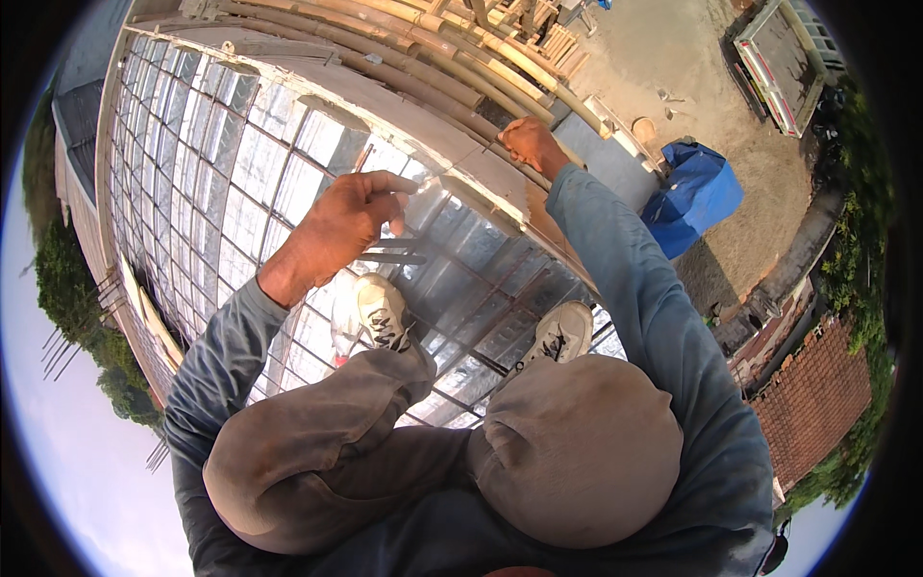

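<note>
Rebar grid [495, 287] spreads across shiny metal sheeting [264, 135] up to its pale edging [481, 197], and just inside that edge hangs the left hand [358, 216], index finger stretched, other fingers bent, with two dark strips [396, 258] just below. Beyond the edge, the right hand [529, 146] is curled near bamboo poles [452, 82]; I cannot tell whether either pinches anything.

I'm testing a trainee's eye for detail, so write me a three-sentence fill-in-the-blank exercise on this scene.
1. The bamboo poles lie closer to the person's ____ hand.
2. The crumpled tarp on the ground is coloured ____.
3. The shoe closer to the left hand is the person's ____ one.

Missing words: right; blue; left.
</note>
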### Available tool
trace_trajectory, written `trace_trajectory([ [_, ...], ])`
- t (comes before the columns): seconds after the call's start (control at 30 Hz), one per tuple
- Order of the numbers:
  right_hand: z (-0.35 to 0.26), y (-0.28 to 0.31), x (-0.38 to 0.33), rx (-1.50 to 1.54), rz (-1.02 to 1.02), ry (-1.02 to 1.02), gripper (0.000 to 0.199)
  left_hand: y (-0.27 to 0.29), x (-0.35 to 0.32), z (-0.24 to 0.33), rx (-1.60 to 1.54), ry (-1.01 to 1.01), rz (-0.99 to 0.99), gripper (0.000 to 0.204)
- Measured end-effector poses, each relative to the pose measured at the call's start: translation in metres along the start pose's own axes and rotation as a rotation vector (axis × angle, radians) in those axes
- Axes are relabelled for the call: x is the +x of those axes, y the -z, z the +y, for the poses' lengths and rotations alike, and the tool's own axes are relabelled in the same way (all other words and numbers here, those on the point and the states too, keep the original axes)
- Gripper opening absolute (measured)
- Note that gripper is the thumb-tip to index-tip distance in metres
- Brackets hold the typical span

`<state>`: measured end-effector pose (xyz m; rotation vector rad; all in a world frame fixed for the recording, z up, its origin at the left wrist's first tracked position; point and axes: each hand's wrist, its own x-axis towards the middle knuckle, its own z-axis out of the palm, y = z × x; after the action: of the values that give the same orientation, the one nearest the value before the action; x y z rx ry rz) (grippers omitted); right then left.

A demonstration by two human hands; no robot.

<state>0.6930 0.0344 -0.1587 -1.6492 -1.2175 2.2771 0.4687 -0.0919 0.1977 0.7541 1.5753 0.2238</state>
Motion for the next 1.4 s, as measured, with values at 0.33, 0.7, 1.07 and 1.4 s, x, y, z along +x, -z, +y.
trace_trajectory([
  [0.33,-0.086,0.021,-0.021,1.168,0.08,-0.008,0.025,-0.035,0.022,-0.044,-0.591,0.096,-0.08,0.018],
  [0.7,-0.126,0.035,-0.028,1.204,0.412,0.222,0.009,-0.054,0.018,-0.063,-1.047,0.074,-0.597,0.016],
  [1.07,-0.083,-0.001,-0.031,0.923,0.539,0.127,0.007,-0.03,-0.009,-0.078,-0.877,0.225,-0.326,0.035],
  [1.4,-0.117,0.008,-0.066,0.815,0.37,0.41,0.006,-0.042,-0.014,-0.057,-0.729,0.173,-0.238,0.033],
])
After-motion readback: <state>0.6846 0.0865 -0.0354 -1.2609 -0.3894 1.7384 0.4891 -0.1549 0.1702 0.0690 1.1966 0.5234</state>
